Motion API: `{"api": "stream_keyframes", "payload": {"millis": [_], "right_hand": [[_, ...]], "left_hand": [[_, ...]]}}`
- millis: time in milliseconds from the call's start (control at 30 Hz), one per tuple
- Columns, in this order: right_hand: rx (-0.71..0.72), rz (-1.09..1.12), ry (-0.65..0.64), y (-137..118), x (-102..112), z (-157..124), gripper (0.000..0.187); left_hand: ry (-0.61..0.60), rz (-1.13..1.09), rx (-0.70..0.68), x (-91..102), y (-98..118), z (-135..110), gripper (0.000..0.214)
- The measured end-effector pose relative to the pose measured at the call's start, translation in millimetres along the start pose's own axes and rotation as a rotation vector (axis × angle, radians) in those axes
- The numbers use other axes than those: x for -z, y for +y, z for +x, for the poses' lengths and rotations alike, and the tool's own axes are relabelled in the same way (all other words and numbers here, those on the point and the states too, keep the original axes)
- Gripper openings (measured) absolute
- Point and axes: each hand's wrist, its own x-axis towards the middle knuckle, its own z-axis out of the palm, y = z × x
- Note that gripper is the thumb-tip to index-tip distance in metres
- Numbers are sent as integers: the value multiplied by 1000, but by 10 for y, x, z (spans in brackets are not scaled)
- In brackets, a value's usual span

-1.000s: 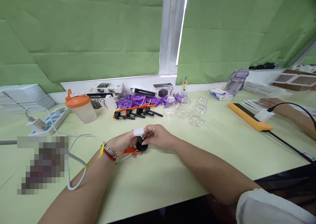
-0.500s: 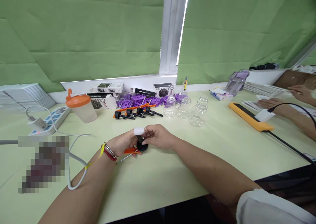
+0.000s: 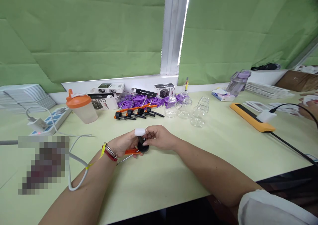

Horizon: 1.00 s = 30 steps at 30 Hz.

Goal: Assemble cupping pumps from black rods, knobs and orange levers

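Observation:
My left hand (image 3: 125, 144) is closed round a piece with a round black cap (image 3: 143, 147), an orange strip (image 3: 131, 151) and a thin metal rod (image 3: 125, 159) that sticks out below the palm. A white wrap (image 3: 140, 132) covers its thumb tip. My right hand (image 3: 159, 138) pinches at the top of the black cap with thumb and fingers; any small part between them is hidden. Beyond my hands lie several similar black pieces with rods (image 3: 139, 113), resting on an orange strip (image 3: 134, 108).
Purple parts (image 3: 141, 101), printed boxes (image 3: 105, 101) and clear glass pieces (image 3: 198, 112) stand along the back. An orange-lidded cup (image 3: 85, 111) and white power strip (image 3: 53, 119) are left. At right are a yellow power strip (image 3: 250, 117), papers (image 3: 268, 90) and another person's hand (image 3: 309, 107).
My hands hold almost the same pose on the black-capped piece. At the far right, the other person's hands have drawn back to the right from the papers.

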Motion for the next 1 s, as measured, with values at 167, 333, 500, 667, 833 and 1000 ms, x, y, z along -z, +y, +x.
{"api": "stream_keyframes", "payload": {"millis": [167, 333, 500, 667, 833, 1000], "right_hand": [[-10, -11, 17, -39, -8, -5, 20], [-10, -23, 30, -34, -8, -5, 19], [-4, -3, 27, -48, -8, -7, 19], [-17, 19, 31, -77, -14, -9, 20], [-21, 33, 47, -42, -19, -3, 21], [-16, 51, 63, -39, -29, 2, 23]], "left_hand": [[4, -9, 5, -6, 8, -6, 54], [-4, -20, -7, 0, 5, -4, 52], [1, -13, -16, 8, -2, -7, 54], [-3, -23, -20, 10, -15, -14, 55], [-6, -37, -19, 21, -29, -14, 52], [-33, -1, -55, 36, -38, -32, 54]]}}
